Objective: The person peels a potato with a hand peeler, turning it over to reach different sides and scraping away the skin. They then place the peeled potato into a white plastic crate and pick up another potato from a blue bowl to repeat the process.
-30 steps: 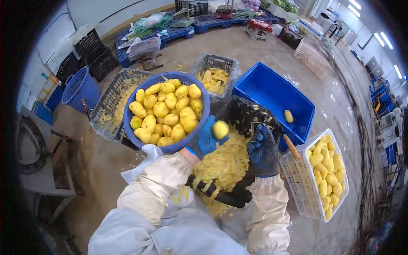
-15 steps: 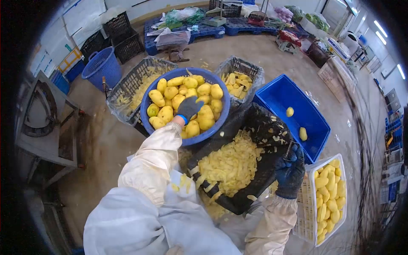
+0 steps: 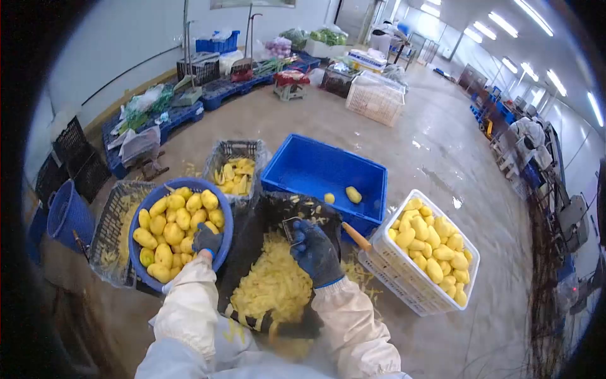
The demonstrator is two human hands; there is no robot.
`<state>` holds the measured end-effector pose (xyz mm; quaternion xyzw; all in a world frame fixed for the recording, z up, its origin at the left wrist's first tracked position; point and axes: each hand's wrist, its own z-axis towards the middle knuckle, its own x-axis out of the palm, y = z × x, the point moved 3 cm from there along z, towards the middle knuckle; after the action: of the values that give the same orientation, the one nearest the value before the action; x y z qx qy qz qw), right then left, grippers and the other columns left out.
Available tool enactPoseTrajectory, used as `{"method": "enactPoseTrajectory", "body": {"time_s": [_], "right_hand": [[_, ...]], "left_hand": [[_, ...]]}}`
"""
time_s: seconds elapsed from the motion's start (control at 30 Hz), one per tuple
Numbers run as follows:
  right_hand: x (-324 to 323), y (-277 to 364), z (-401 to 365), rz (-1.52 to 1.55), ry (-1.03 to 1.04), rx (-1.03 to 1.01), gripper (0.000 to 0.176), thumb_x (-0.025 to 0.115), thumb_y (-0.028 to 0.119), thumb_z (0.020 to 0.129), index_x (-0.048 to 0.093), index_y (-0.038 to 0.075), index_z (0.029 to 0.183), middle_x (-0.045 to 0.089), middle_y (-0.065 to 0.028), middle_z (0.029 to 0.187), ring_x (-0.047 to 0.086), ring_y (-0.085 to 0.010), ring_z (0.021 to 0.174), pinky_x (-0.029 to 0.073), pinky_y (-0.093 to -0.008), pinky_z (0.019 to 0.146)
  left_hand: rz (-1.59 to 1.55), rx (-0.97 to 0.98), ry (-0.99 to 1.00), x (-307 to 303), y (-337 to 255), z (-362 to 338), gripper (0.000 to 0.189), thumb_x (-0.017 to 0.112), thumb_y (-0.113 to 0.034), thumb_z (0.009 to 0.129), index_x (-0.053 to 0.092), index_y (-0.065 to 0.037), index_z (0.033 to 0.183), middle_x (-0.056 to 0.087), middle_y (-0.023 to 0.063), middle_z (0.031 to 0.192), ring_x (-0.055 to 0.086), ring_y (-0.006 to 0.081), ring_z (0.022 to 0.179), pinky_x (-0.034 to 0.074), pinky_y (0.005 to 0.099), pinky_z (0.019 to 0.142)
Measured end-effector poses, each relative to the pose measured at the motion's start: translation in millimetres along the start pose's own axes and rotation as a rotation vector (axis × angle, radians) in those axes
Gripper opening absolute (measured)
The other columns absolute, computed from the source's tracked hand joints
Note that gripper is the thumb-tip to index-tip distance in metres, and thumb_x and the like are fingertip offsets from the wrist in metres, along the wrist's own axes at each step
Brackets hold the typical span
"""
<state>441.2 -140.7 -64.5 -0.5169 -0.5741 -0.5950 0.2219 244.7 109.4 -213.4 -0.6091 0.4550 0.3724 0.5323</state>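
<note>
My left hand, in a dark glove, is down in the blue basin of yellow potatoes, near its right side. Its fingers look curled against a potato, though their tips are partly hidden. In my right hand, also gloved, is a metal peeler, held above a black-lined crate. Pale yellow peelings are heaped in that crate, below and left of the right hand.
A blue bin with two potatoes stands ahead. At right is a white crate full of peeled potatoes, with a wooden handle by its corner. Lined crates of peelings stand behind and left. Pallets line the wall.
The view has swung to the right, so the containers appear further left. My left hand has shifted toward the basin's right side and its fingers have drawn in. The right hand keeps the peeler.
</note>
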Motion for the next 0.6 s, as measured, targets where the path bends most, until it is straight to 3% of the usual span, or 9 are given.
{"method": "enactPoseTrajectory", "body": {"time_s": [0.17, 0.2, 0.3, 0.37, 0.43, 0.5, 0.53, 0.57, 0.6], "right_hand": [[18.1, 3.6, -5.3, -0.195, 0.003, -0.12, 0.013, 0.057, 0.017, 0.092, 0.062, 0.006, 0.097, 0.058, 0.0015, 0.076, 0.052, -0.0065, 0.062, 0.041, -0.0208, 0.053], [24.9, 5.0, -5.4, -0.367, -0.01, -0.248, 0.015, 0.056, 0.02, 0.093, 0.063, 0.007, 0.096, 0.055, 0.0016, 0.07, 0.051, -0.0067, 0.06, 0.042, -0.0213, 0.052], [35.6, -5.7, 2.4, -0.669, 0.064, -0.359, 0.014, 0.06, 0.019, 0.091, 0.062, 0.005, 0.088, 0.055, 0.0007, 0.067, 0.05, -0.0085, 0.055, 0.042, -0.022, 0.052], [56.6, -23.3, -3.5, -0.709, 0.035, -0.3, 0.01, 0.064, 0.014, 0.089, 0.063, 0.004, 0.089, 0.06, -0.0018, 0.07, 0.053, -0.0086, 0.057, 0.044, -0.023, 0.053], [68.9, -55.6, -8.0, -0.802, 0.109, -0.275, 0.009, 0.066, 0.012, 0.088, 0.063, 0.004, 0.09, 0.061, -0.0025, 0.073, 0.056, -0.0089, 0.059, 0.045, -0.0228, 0.053], [86.1, -89.1, -19.4, -1.018, 0.245, -0.319, 0.012, 0.07, 0.008, 0.084, 0.063, 0.002, 0.092, 0.064, -0.003, 0.075, 0.06, -0.0096, 0.065, 0.046, -0.0212, 0.054], [88.6, -100.0, -18.5, -1.224, 0.345, -0.436, 0.012, 0.07, 0.009, 0.084, 0.063, 0.002, 0.09, 0.063, -0.0025, 0.073, 0.06, -0.0097, 0.063, 0.047, -0.0212, 0.053], [88.7, -108.6, -16.2, -1.427, 0.448, -0.556, 0.012, 0.07, 0.009, 0.084, 0.063, 0.001, 0.089, 0.063, -0.0019, 0.071, 0.06, -0.0099, 0.061, 0.047, -0.0212, 0.053], [82.5, -106.9, -7.1, -1.234, 0.296, -0.436, 0.011, 0.07, 0.008, 0.083, 0.063, 0.002, 0.089, 0.062, -0.0019, 0.069, 0.06, -0.0099, 0.059, 0.046, -0.0214, 0.052]], "left_hand": [[-0.533, 0.471, -0.024, 13.1, 39.2, 60.4, 0.057, 0.066, -0.038, 0.081, 0.049, -0.005, 0.124, 0.058, 0.0196, 0.118, 0.056, 0.0328, 0.108, 0.046, 0.0417, 0.092], [-0.83, 0.534, 0.106, -6.0, 41.0, 55.2, 0.054, 0.064, -0.035, 0.083, 0.05, -0.006, 0.125, 0.058, 0.0175, 0.119, 0.056, 0.0308, 0.108, 0.046, 0.0406, 0.092], [-1.968, 0.313, 1.071, -98.7, 13.1, -34.1, 0.044, 0.057, -0.028, 0.089, 0.051, -0.008, 0.128, 0.058, 0.0112, 0.121, 0.057, 0.0248, 0.109, 0.047, 0.0374, 0.094], [-2.147, 0.062, 0.985, -147.0, -2.8, -101.7, 0.049, 0.056, -0.036, 0.09, 0.05, -0.007, 0.129, 0.06, 0.0106, 0.118, 0.06, 0.0247, 0.103, 0.049, 0.0389, 0.092], [-2.322, -0.01, 1.188, -145.6, -15.0, -118.2, 0.055, 0.057, -0.043, 0.089, 0.049, -0.005, 0.128, 0.06, 0.0118, 0.117, 0.06, 0.0268, 0.102, 0.048, 0.0412, 0.093], [-2.142, 0.327, 1.404, -122.5, -18.2, -108.5, 0.057, 0.058, -0.045, 0.09, 0.049, -0.004, 0.128, 0.06, 0.0139, 0.117, 0.06, 0.029, 0.102, 0.049, 0.0408, 0.092], [-2.152, 0.032, 1.155, -110.2, -20.0, -111.7, 0.053, 0.057, -0.042, 0.091, 0.049, -0.003, 0.127, 0.061, 0.014, 0.113, 0.061, 0.0271, 0.099, 0.051, 0.0379, 0.089], [-2.16, 0.027, 1.161, -113.1, -18.6, -125.9, 0.053, 0.057, -0.042, 0.091, 0.049, -0.003, 0.127, 0.061, 0.014, 0.113, 0.061, 0.0271, 0.099, 0.051, 0.0379, 0.089], [-1.857, 0.444, 0.84, -124.0, -14.1, -139.4, 0.052, 0.054, -0.04, 0.093, 0.048, -0.001, 0.128, 0.061, 0.0146, 0.114, 0.062, 0.0259, 0.098, 0.052, 0.0371, 0.087]]}}
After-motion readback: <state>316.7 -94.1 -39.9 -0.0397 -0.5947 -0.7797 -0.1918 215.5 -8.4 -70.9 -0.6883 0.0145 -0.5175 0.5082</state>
